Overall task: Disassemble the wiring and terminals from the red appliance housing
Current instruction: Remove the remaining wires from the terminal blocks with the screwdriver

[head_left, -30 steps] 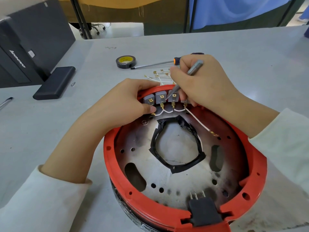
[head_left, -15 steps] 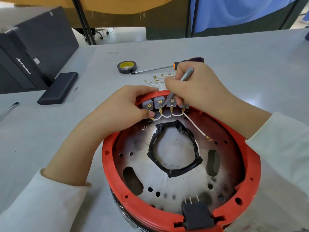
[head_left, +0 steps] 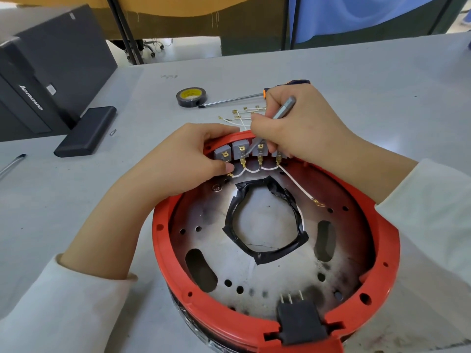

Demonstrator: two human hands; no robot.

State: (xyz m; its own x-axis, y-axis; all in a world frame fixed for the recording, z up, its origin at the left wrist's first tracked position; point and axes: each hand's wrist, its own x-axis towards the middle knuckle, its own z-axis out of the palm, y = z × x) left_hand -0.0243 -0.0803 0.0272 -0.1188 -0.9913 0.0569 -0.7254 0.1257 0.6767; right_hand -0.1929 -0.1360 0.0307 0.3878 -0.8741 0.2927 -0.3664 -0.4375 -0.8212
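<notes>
The red housing [head_left: 254, 324] sat on the grey bench [head_left: 356, 103] at the near edge, open side up, with a scorched metal plate [head_left: 254, 273] inside it. At the housing's far rim stood a row of grey terminal blocks [head_left: 240, 149] with brass tabs, and short white wires [head_left: 252, 171] looped from one tab to the next along the row. One longer white wire [head_left: 295, 184] ran from the right end of the row out over the plate, ending in a loose brass ring terminal [head_left: 319, 203]. A ring of black tape [head_left: 265, 222] lined the plate's central opening, and a black plug socket [head_left: 300, 324] with three pins was set in the housing's near rim.

The left hand [head_left: 183, 164] gripped the far rim at the left end of the row, fingers curled over the rim and thumb pressed beside the leftmost block. The right hand [head_left: 300, 126] pinched a slim grey tool [head_left: 280, 113] like a pen, its tip down between the second and third blocks.

Just beyond the housing's far rim lay a small pile of removed wires [head_left: 242, 115] with brass ends. Farther beyond lay a roll of black tape [head_left: 191, 97] and a screwdriver [head_left: 234, 100] with an orange collar. To the far left of the housing lay a flat black case [head_left: 86, 135], and behind that a black computer tower [head_left: 51, 72].
</notes>
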